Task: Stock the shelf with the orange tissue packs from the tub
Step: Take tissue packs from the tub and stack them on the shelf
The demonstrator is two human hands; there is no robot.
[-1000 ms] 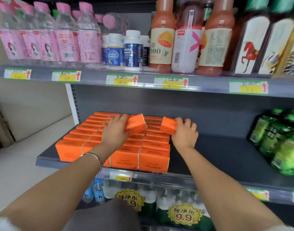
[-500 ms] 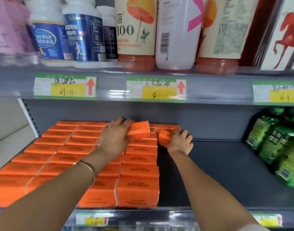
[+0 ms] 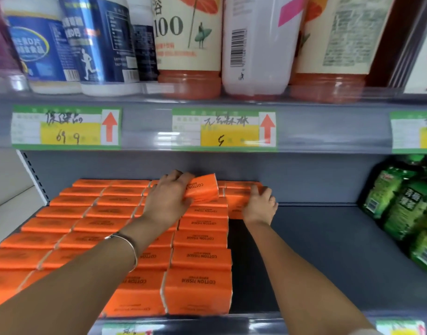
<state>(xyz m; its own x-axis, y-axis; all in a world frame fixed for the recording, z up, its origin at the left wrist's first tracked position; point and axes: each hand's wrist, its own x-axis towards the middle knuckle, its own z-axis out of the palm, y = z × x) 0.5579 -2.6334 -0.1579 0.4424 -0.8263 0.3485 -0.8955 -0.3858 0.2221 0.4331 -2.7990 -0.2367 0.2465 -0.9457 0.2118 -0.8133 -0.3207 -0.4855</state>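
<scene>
two packs in hand at the back of the shelf

the left hand (image 3: 169, 201) grips a tilted pack (image 3: 204, 189) – fingers curled over its far edge, thumb underneath – and holds it raised above the stacked packs (image 3: 106, 223), close to the back wall. the word "cotton" shows on its face. the right hand (image 3: 259, 209) is just beside it, at the right end of the stock, its fingers curled over a second pack (image 3: 235, 205) that touches the last column of the stack. the hand hides that pack's lower edge, so i cannot tell whether it rests fully on the shelf (image 3: 328, 243). the two hands are apart, each clamped on its own pack.

the stacked packs cover the left part of the shelf in neat rows from the front lip to the back, several columns wide. at the far right stand green packets (image 3: 401, 204), well apart from the orange stock. a bracelet (image 3: 125, 245) circles the left wrist – a ring (image 3: 271, 201) shows on the right hand. above, the upper shelf (image 3: 316, 131) carries bottles (image 3: 188, 44) and blue-labelled jars (image 3: 98, 39), with price tags (image 3: 223, 130) along its front edge.
</scene>
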